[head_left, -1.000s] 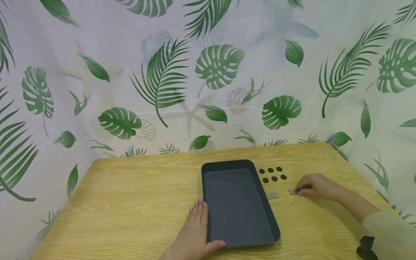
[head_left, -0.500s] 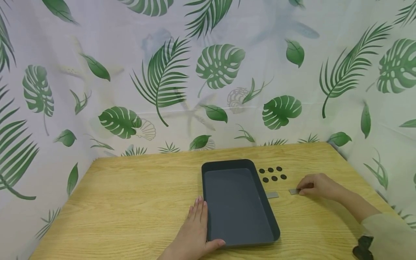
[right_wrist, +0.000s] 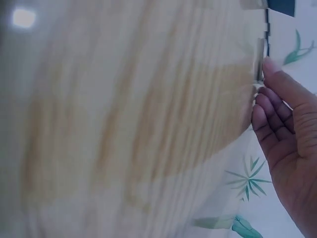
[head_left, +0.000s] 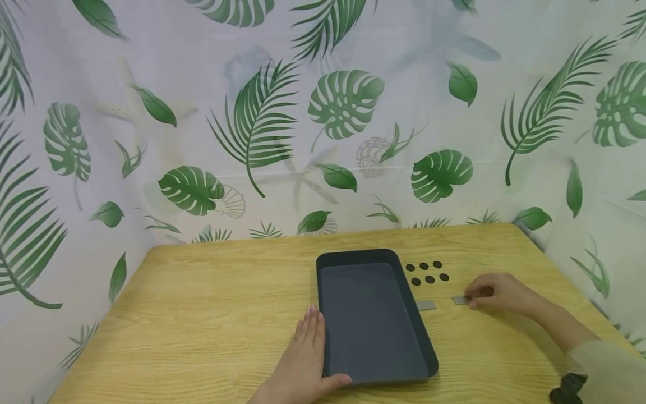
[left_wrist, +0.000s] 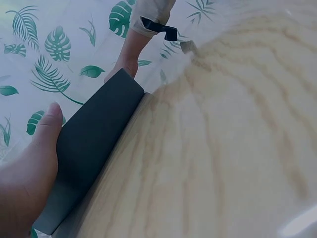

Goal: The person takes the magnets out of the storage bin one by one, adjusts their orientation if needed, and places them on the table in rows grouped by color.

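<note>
A dark grey rectangular baking tray point(head_left: 373, 322) lies on the wooden table. Along its left side rests my left hand point(head_left: 301, 362), fingers straight, with the thumb at the near rim. In the left wrist view that hand point(left_wrist: 29, 173) is against the tray's outer wall point(left_wrist: 91, 144). To the right of the tray, my right hand point(head_left: 499, 294) pinches the right end of a small flat grey rectangular piece point(head_left: 458, 300) at the tabletop. The right wrist view shows this hand point(right_wrist: 290, 134) with thumb and fingertips at the piece point(right_wrist: 259, 59), seen nearly edge-on.
A second grey strip point(head_left: 427, 305) lies beside the tray's right wall. Several black discs point(head_left: 429, 279) sit in two rows beyond it. A leaf-patterned cloth point(head_left: 282, 123) hangs behind the table point(head_left: 217, 314).
The view has shifted slightly. Both hands, the tray and the grey pieces keep about the same places on the table.
</note>
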The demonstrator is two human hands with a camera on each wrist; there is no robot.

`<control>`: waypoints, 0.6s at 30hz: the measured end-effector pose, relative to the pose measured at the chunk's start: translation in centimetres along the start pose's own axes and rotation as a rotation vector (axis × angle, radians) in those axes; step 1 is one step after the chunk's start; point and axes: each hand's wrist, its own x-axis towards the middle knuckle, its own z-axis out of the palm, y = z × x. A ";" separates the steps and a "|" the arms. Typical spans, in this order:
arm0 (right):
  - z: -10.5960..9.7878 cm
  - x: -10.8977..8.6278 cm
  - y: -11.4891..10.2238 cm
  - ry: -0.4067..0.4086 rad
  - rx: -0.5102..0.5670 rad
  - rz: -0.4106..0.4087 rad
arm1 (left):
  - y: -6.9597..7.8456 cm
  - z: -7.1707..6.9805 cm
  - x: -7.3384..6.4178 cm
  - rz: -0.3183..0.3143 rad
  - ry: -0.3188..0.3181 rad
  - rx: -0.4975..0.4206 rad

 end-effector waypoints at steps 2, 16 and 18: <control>-0.1 -0.2 -0.3 0.014 0.004 0.035 | -0.1 0.1 -0.1 0.018 0.018 0.026; 0.4 -0.4 -6.2 0.155 0.042 -0.032 | -0.1 -0.8 -0.3 0.045 0.072 -0.018; 0.5 -0.3 -7.2 0.177 0.026 -0.076 | 0.1 -1.2 -0.1 0.036 0.070 -0.024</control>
